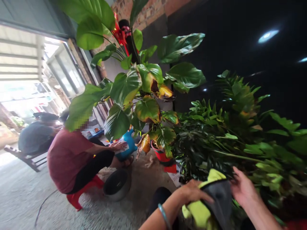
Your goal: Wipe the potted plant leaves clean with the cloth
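A cloth with a grey side and a yellow-green side is bunched up at the lower right. My left hand, with a pale blue bangle on its wrist, is closed on the cloth from the left. Beside the cloth's right edge is my right hand, fingers apart; whether its fingertips touch the cloth cannot be made out. Directly beyond both hands stands a dense mass of dark green leafy plants, some stems reaching over towards my right hand.
A tall potted plant with browned leaves rises from a red pot. At left a person in a red shirt sits on a red stool beside a dark bucket. Another person is farther back. A glossy black wall stands behind.
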A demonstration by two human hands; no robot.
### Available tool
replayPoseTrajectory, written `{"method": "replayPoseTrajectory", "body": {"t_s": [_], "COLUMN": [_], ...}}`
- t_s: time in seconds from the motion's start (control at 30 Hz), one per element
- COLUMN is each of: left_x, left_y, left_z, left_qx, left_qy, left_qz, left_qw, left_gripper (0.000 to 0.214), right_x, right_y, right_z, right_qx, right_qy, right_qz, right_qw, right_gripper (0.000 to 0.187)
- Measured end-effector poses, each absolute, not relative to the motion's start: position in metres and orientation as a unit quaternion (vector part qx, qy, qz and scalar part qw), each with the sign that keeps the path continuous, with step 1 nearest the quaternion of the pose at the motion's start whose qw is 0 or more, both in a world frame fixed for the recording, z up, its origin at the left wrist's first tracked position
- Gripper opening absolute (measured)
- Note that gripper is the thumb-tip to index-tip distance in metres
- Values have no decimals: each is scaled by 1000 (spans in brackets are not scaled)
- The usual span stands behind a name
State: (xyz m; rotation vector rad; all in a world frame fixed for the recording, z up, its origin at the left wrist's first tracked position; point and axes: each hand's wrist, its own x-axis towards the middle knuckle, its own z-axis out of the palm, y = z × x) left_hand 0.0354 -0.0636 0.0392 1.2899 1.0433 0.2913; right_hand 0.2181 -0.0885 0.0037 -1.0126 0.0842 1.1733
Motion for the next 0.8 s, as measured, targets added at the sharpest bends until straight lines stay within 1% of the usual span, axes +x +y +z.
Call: {"method": "replayPoseTrajectory", "body": {"t_s": [0.03, 0.1, 0.17, 0.23, 0.3, 0.33, 0.4, 0.47, 0.53, 0.6, 0.67, 0.73, 0.8], "left_x": [25, 8, 2, 8, 19, 24, 28, 21, 5, -8, -11, 0, 18], "left_y": [-69, -71, -58, -41, -30, -30, -39, -56, -70, -70, -56, -35, -19], "left_z": [41, 60, 91, 112, 112, 103, 74, 47, 39, 54, 83, 105, 107], "left_qx": [564, 542, 514, 479, 446, 439, 449, 506, 509, 504, 496, 463, 420], "left_qy": [452, 404, 344, 301, 303, 327, 399, 444, 414, 374, 323, 276, 287], "left_qz": [96, 107, 198, 312, 387, 401, 369, 259, 172, 157, 227, 341, 419], "left_qw": [684, 729, 760, 764, 748, 735, 709, 693, 735, 762, 773, 770, 752], "left_gripper": [23, 32, 37, 41, 44, 42, 33, 25, 28, 34, 40, 47, 47], "right_x": [218, 219, 218, 217, 214, 213, 211, 209, 209, 208, 207, 205, 203], "right_y": [-89, -91, -93, -94, -95, -95, -95, -94, -95, -96, -98, -100, -101], "right_z": [5, 11, 17, 22, 25, 26, 25, 24, 25, 29, 34, 40, 44], "right_qx": [-462, -464, -462, -459, -457, -459, -469, -483, -493, -496, -493, -488, -479], "right_qy": [52, 64, 65, 61, 58, 57, 59, 62, 65, 70, 75, 79, 79], "right_qz": [530, 537, 540, 542, 546, 548, 551, 554, 556, 554, 551, 548, 547], "right_qw": [709, 702, 700, 701, 700, 697, 687, 675, 666, 665, 669, 675, 682], "right_gripper": [11, 10, 9, 9, 9, 9, 8, 7, 9, 9, 9, 9, 9]}}
